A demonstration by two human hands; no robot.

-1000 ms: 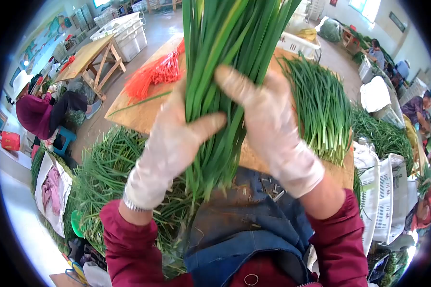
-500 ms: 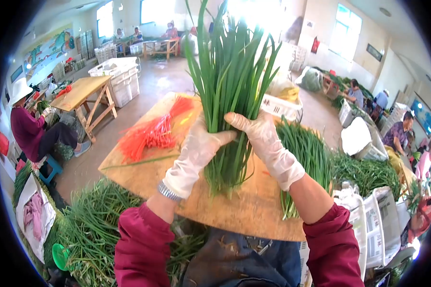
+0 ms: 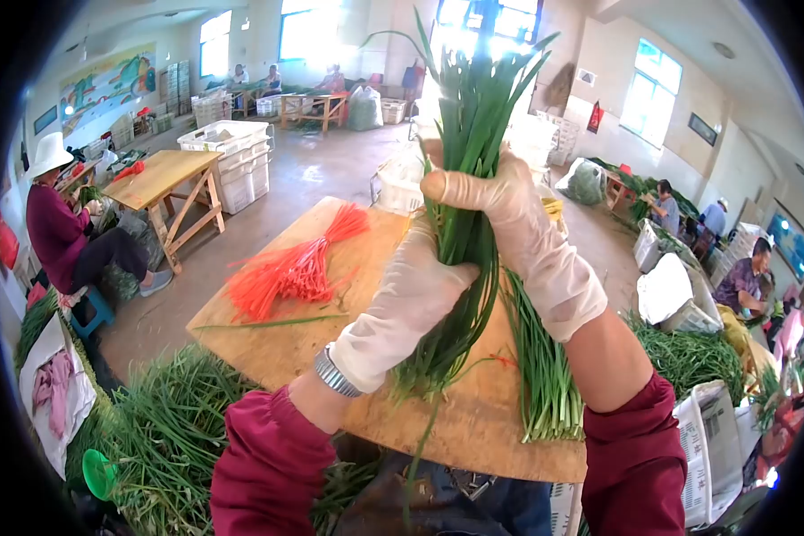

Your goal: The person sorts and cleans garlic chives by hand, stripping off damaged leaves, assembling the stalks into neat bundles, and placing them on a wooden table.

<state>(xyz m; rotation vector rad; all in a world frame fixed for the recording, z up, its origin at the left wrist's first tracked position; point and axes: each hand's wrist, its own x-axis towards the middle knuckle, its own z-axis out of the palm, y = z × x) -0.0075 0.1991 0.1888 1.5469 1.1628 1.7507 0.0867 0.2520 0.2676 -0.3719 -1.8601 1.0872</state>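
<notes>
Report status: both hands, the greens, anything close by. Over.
Left hand, right hand: grip closed on greens. Greens roughly upright above table. Close by: red strips, second bunch, both on table.

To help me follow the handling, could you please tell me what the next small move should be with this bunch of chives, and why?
I would probably hold the bunch of chives with the right hand and draw out the stray strand with the left hand: it dangles below the other ends, and both hands grip the bunch.
</notes>
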